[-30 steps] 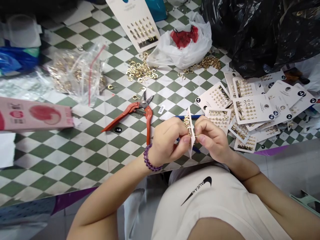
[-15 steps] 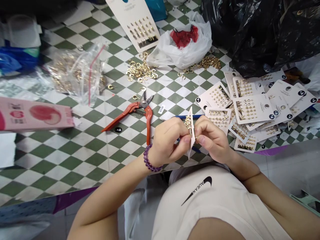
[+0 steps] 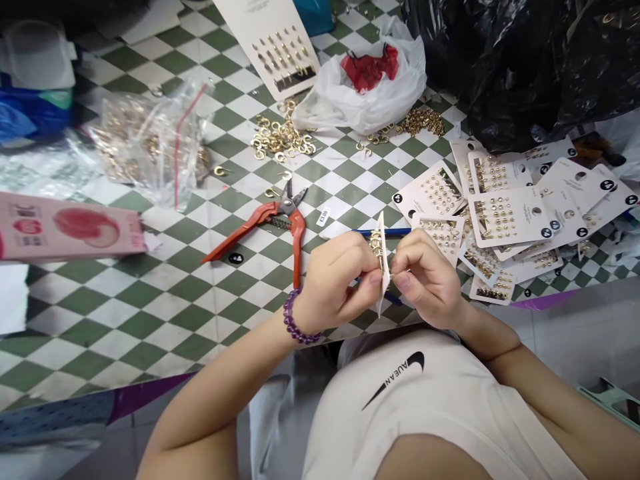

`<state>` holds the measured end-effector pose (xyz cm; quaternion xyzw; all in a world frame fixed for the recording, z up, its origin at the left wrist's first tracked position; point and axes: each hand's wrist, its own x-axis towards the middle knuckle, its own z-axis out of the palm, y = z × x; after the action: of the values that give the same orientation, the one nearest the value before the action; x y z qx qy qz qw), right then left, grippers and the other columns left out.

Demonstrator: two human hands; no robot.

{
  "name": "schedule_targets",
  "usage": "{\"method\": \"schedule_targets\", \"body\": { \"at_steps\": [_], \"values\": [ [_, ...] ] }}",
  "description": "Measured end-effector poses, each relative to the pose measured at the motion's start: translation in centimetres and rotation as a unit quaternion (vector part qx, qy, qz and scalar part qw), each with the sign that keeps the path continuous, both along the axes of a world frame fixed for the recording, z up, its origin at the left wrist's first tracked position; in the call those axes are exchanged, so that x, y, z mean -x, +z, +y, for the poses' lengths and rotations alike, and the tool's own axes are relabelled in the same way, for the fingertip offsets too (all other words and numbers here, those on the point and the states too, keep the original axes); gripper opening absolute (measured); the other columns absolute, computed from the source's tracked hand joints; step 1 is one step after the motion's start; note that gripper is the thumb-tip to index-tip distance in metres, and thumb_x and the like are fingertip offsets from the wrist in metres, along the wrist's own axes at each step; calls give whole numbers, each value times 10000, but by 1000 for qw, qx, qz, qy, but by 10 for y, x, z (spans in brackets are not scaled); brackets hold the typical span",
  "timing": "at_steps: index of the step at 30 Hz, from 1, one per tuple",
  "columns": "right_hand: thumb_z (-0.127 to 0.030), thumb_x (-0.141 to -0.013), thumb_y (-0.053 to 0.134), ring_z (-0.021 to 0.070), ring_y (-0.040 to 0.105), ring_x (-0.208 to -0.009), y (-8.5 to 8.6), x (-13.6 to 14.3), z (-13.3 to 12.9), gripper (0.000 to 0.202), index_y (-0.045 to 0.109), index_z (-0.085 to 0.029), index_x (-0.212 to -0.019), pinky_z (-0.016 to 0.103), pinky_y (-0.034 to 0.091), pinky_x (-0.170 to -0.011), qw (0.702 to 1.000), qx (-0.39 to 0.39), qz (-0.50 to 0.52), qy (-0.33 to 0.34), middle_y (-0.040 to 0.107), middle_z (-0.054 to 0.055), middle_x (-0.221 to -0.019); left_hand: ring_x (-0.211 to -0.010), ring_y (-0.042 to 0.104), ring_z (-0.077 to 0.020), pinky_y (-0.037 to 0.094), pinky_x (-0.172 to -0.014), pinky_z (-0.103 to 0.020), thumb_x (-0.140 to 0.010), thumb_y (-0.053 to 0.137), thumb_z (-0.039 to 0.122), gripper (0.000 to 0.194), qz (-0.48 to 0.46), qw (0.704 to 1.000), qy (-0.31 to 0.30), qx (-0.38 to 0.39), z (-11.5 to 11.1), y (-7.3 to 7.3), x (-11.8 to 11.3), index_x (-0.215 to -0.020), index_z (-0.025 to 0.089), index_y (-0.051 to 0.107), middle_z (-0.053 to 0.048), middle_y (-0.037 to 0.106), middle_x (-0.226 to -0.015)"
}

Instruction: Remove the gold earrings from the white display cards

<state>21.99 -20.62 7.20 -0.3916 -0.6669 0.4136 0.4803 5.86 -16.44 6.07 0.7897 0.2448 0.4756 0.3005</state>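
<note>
My left hand, with a purple bead bracelet at the wrist, pinches a white earring card held upright and nearly edge-on. Gold hoop earrings stick out from the card's left face. At its right face, my right hand has thumb and index finger pressed together beside the card. Whatever sits between those fingertips is too small to make out. Under the hands lies a blue pen-like tool, partly hidden. Orange-handled cutters lie open to the left.
Filled earring cards are piled at the right. Behind lie loose gold hoops, a white plastic bag, small gold pieces and a large earring card. A zip bag and pink box are at the left.
My right fingertips have drawn back slightly from the card, and the fingers are a little more curled. My left hand keeps its hold on the card. The view has shifted slightly.
</note>
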Motion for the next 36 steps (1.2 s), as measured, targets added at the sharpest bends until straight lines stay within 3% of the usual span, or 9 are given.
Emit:
{"method": "schedule_targets", "body": {
  "at_steps": [10, 19, 25, 31, 36],
  "values": [
    [-167, -903, 499, 89, 469, -776, 1, 2, -1, 31, 514, -182, -882, 232, 415, -675, 999, -14, -16, -25, 488, 5, -817, -555, 492, -104, 440, -514, -225, -867, 487, 176, 142, -3, 1000, 17, -9, -2, -3, -2, -727, 190, 471, 1, 512, -614],
    [-163, -880, 499, 107, 484, -751, 2, 4, -1, 35, 534, -167, -879, 251, 425, -659, 988, -103, -78, -84, 485, 18, -791, -561, 479, -104, 438, -511, -222, -854, 500, 143, 121, 4, 998, 43, -47, -5, -7, -5, -748, 191, 466, -1, 503, -636],
    [-213, -928, 446, 135, 473, -741, 0, 4, -2, 111, 527, -165, -869, 292, 430, -670, 975, -155, -123, -98, 489, 40, -786, -565, 449, -114, 427, -504, -238, -840, 510, 122, 114, 8, 997, 46, -67, -7, -5, -8, -755, 189, 472, -5, 492, -643],
    [-312, -927, 459, 125, 491, -713, 2, -1, 0, 198, 579, -170, -859, 296, 433, -667, 981, -126, -108, -103, 505, 30, -770, -560, 462, -107, 417, -502, -227, -850, 473, 127, 103, 15, 999, 35, -33, -4, -4, -5, -766, 186, 479, -1, 506, -636],
    [-173, -825, 579, 108, 493, -725, 0, -3, 0, 69, 592, -175, -892, 265, 436, -641, 980, -119, -93, -131, 514, 18, -793, -561, 467, -103, 413, -515, -229, -856, 459, 129, 110, 11, 999, 44, -22, -2, -5, -1, -764, 181, 490, 2, 513, -630]
  ]
}}
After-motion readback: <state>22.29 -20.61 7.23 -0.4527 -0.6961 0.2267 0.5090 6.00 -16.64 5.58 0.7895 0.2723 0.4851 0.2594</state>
